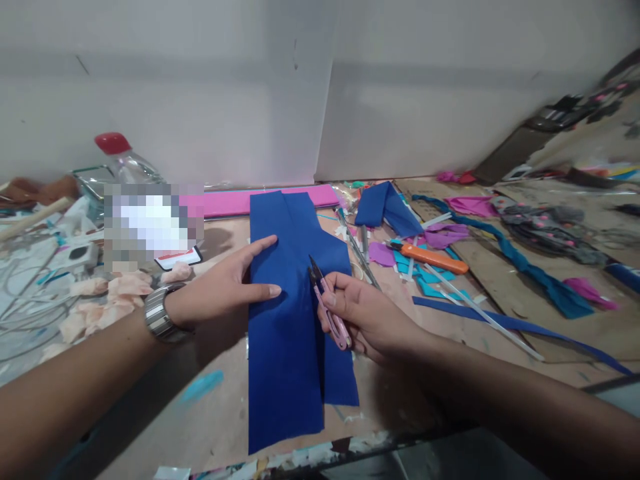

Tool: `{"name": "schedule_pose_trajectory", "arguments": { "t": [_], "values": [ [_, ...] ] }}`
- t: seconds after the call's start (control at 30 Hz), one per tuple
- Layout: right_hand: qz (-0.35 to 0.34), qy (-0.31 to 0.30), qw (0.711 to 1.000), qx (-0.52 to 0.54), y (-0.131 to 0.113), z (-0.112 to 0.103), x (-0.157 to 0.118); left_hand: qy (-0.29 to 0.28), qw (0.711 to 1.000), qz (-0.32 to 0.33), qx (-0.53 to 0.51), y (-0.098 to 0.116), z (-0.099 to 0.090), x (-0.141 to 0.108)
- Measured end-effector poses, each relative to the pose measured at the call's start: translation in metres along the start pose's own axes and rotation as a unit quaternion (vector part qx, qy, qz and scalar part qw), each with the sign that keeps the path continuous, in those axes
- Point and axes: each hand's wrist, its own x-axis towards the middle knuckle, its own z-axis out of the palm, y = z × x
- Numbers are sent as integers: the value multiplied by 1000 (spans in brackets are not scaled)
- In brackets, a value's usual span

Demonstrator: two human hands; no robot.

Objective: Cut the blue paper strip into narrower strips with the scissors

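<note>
A long piece of blue material (285, 373), folded over itself, lies on the worktable (225, 407). My left hand (225, 280), with a metal watch at the wrist, rests at its left edge, thumb and index finger spread over it. My right hand (365, 313) holds small pink thread snips (333, 313) above the right part of the material, with the dark blades pointing up and away. Whether the blades touch the material I cannot tell.
Behind the blue piece lies a pink strip (220, 203). An orange cutter (435, 258), a folded blue piece (385, 208) and scraps sit to the right. Peach pieces (125, 287), a phone (177, 259) and a red-capped bottle (114, 143) are on the left.
</note>
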Motion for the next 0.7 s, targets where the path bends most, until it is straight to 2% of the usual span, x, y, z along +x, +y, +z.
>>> {"name": "schedule_pose_trajectory", "arguments": {
  "t": [0.13,0.37,0.7],
  "values": [
    [19,7,1000,12,1,2,1,12,1000,19,-7,-2,-1,0],
    [42,12,999,22,0,2,3,-12,1000,8,-18,-3,0,-1],
    [100,-11,995,27,1,-1,3,-19,1000,22,1,0,1,-2]
  ]
}}
